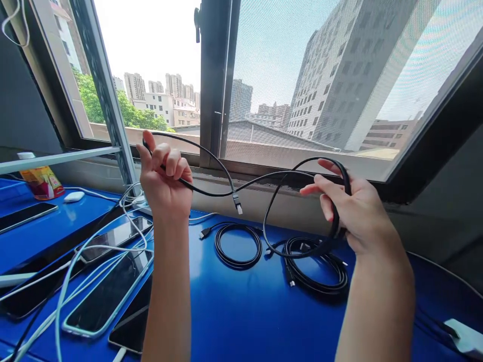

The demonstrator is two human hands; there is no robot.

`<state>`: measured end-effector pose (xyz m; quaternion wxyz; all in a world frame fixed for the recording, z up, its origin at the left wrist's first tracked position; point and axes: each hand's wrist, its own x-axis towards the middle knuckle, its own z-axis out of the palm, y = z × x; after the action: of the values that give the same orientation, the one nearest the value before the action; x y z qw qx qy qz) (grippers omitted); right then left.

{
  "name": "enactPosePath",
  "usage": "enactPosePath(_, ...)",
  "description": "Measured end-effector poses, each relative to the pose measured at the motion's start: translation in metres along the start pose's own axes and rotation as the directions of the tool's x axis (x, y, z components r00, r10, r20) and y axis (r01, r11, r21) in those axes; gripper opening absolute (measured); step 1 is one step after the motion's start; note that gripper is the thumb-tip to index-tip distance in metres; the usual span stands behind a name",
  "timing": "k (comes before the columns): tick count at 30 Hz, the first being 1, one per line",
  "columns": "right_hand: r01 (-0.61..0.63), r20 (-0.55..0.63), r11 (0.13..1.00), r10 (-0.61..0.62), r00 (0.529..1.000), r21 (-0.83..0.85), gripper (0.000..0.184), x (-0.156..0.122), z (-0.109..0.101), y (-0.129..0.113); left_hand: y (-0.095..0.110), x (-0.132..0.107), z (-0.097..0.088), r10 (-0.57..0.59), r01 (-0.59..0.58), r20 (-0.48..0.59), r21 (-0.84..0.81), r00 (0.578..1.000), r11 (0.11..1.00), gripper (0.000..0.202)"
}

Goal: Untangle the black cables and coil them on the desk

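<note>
A black cable [211,195] stretches between my two hands above the blue tabletop. My left hand [166,173] is raised with its fingers curled round the cable. From there a free length arcs over and hangs down, ending in a plug [237,202] with a pale metal tip. My right hand [350,206] is closed on the same cable, whose loops hang round its fingers and thumb. Under the hands lie a neatly coiled black cable [237,267] and, to its right, a thicker pile of coiled black cables [320,290] with several plug ends sticking out.
Several phones [109,296] and tangled white cords [85,251] cover the left of the blue table [234,322]. A drink bottle [41,181] stands behind them, beside a metal rack post [107,95]. A window [215,90] rises at the back. A white item [466,337] lies at lower right.
</note>
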<state>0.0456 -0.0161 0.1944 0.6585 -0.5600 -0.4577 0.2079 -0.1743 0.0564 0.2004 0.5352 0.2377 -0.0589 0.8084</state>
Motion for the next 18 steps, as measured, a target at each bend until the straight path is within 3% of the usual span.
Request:
enactPosePath(2, 0.008, -0.054, 1.000, -0.007, 0.999, 0.017, 0.038, -0.001, 0.001, -0.003, 0.004, 0.008, -0.014, 0.032, -0.038, 0.104, 0.052, 0.994, 0.998, 0.050)
enactPosePath(4, 0.026, -0.095, 0.999, -0.024, 0.995, 0.024, 0.035, -0.002, 0.001, -0.005, 0.007, 0.016, -0.031, 0.067, -0.131, 0.278, 0.217, 0.958, 0.967, 0.042)
enactPosePath(7, 0.021, -0.134, 1.000, -0.019, 0.991, 0.007, 0.029, -0.004, 0.000, -0.007, 0.007, 0.022, -0.047, 0.074, -0.322, 0.448, 0.507, 0.891, 0.799, 0.022)
enactPosePath(9, 0.020, -0.175, 1.000, -0.019, 0.984, 0.002, 0.024, -0.004, -0.002, -0.008, 0.003, 0.020, -0.045, 0.081, -0.383, 0.462, 0.610, 0.883, 0.694, 0.041)
enactPosePath(11, 0.069, -0.248, 0.997, -0.063, 0.967, 0.017, 0.022, -0.004, -0.004, -0.009, -0.002, 0.011, -0.034, 0.069, -0.366, 0.425, 0.672, 0.903, 0.644, 0.059)
enactPosePath(14, 0.160, -0.365, 0.987, -0.151, 0.919, -0.004, 0.022, -0.003, -0.009, -0.007, -0.013, -0.008, -0.010, -0.177, -0.170, 0.295, 0.844, 0.939, 0.509, 0.058)
enactPosePath(15, 0.172, -0.385, 0.985, -0.169, 0.907, -0.025, 0.022, -0.002, -0.012, -0.006, -0.017, -0.015, -0.002, -0.306, -0.101, 0.279, 0.866, 0.910, 0.490, 0.055)
enactPosePath(16, 0.170, -0.396, 0.984, -0.176, 0.901, -0.051, 0.022, -0.001, -0.014, -0.004, -0.021, -0.022, 0.004, -0.436, -0.055, 0.317, 0.856, 0.842, 0.515, 0.050)
enactPosePath(18, 0.175, -0.377, 0.978, -0.206, 0.903, -0.115, 0.027, -0.001, -0.019, 0.000, -0.031, -0.036, 0.014, -0.611, 0.067, 0.490, 0.744, 0.621, 0.665, 0.037)
